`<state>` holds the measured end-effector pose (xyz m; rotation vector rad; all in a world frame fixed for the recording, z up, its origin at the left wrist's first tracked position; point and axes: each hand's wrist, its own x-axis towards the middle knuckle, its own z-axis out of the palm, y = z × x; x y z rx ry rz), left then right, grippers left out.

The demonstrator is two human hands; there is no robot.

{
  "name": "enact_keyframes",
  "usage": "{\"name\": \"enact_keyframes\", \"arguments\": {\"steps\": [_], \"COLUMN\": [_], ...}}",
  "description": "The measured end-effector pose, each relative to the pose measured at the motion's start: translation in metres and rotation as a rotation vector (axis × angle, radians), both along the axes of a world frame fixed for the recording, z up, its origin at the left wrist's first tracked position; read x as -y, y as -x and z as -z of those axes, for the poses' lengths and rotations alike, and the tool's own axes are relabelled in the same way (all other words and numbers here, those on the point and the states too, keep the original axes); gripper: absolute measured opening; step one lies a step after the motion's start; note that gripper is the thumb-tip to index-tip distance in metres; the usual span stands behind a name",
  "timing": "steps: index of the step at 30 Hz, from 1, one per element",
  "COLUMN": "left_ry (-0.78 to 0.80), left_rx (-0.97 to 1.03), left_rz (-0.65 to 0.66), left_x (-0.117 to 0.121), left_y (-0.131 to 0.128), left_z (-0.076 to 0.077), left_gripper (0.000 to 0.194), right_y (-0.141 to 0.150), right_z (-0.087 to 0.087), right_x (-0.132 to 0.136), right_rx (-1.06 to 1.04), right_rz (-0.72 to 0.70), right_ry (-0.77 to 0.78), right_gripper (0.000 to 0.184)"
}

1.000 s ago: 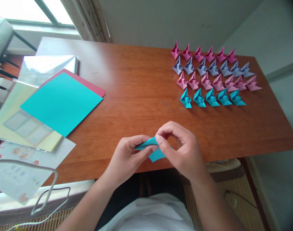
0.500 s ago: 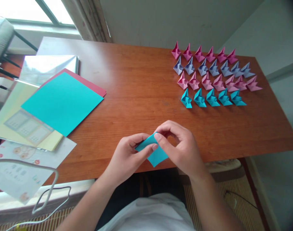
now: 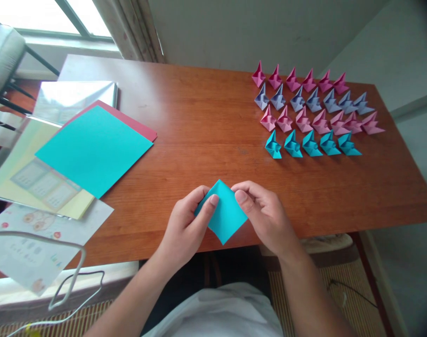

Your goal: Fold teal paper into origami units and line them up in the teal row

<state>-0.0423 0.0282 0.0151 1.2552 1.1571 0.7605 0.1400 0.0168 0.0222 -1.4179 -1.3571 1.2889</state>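
Observation:
Between my hands, over the table's front edge, is a small turquoise square of origami paper (image 3: 225, 213), turned so that one corner points away from me. My left hand (image 3: 188, 217) pinches its left side, thumb on top and fingers underneath. At the upper right edge, my right hand (image 3: 262, 210) holds the paper with thumb and bent fingers; the fingertips behind it are hidden. Beyond, to the right, stand rows of folded paper figures: dark pink (image 3: 308, 82), lilac (image 3: 312, 100), light pink (image 3: 320, 122) and turquoise (image 3: 312, 144).
A stack of larger turquoise paper (image 3: 97, 150), with red sheets beneath, lies on the wooden table (image 3: 185, 121) at left. Near it are a clear-topped box (image 3: 76, 98), a yellow packet (image 3: 69, 206) and a printed sheet (image 3: 34, 252). A white cable (image 3: 73, 313) hangs at lower left.
The folded-over top of the turquoise paper has opened out, so its upper corner now points away from me. My right hand has shifted from the top corner to the right edge.

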Motion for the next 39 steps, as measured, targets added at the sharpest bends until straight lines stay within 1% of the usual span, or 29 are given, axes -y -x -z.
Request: {"name": "enact_keyframes", "arguments": {"steps": [4, 9, 12, 15, 18, 20, 22, 26, 27, 31, 33, 37, 39], "left_ry": [0.017, -0.001, -0.017, -0.02, -0.009, -0.007, -0.013, -0.025, -0.025, -0.011, 0.001, 0.011, 0.0], "left_rx": [0.008, -0.049, -0.078, -0.06, -0.023, -0.001, 0.011, -0.005, -0.015, -0.033, -0.025, -0.028, -0.035], "left_rz": [0.038, 0.071, 0.095, 0.094, 0.097, 0.099, 0.1, 0.123, 0.133, 0.158, 0.163, 0.167, 0.157], "left_x": [0.001, -0.002, -0.003, -0.003, -0.002, -0.002, -0.002, -0.002, -0.002, -0.002, -0.003, -0.003, -0.002], "left_y": [0.0, 0.001, 0.0, 0.0, 0.001, 0.002, 0.002, 0.002, 0.002, 0.002, 0.002, 0.002, 0.002], "left_z": [0.0, -0.003, -0.001, 0.001, 0.002, 0.003, 0.003, 0.002, 0.001, -0.001, -0.002, -0.001, -0.001], "left_gripper": [0.034, 0.032, 0.032, 0.031, 0.029, 0.028, 0.027, 0.03, 0.031, 0.031, 0.03, 0.03, 0.03], "right_y": [0.002, 0.002, 0.002, 0.002, 0.001, 0.0, -0.001, -0.003, -0.004, -0.006, -0.006, -0.005, -0.006], "right_z": [0.0, -0.004, -0.005, -0.006, -0.007, -0.007, -0.007, -0.006, -0.006, -0.006, -0.006, -0.007, -0.008], "right_x": [-0.002, -0.004, -0.004, -0.003, -0.001, -0.001, -0.002, -0.01, -0.013, -0.023, -0.025, -0.027, -0.027], "right_rx": [0.038, 0.187, 0.26, 0.272, 0.228, 0.169, 0.093, -0.027, -0.037, -0.003, 0.057, 0.222, 0.256], "right_rz": [-0.01, -0.017, -0.021, -0.025, -0.035, -0.045, -0.057, -0.073, -0.083, -0.143, -0.161, -0.164, -0.158], "right_ry": [-0.034, -0.148, -0.215, -0.237, -0.217, -0.173, -0.112, -0.033, -0.027, -0.041, -0.074, -0.252, -0.293], "right_gripper": [0.02, 0.013, 0.01, 0.007, 0.003, 0.005, 0.01, 0.027, 0.027, 0.02, 0.018, 0.015, 0.016]}}
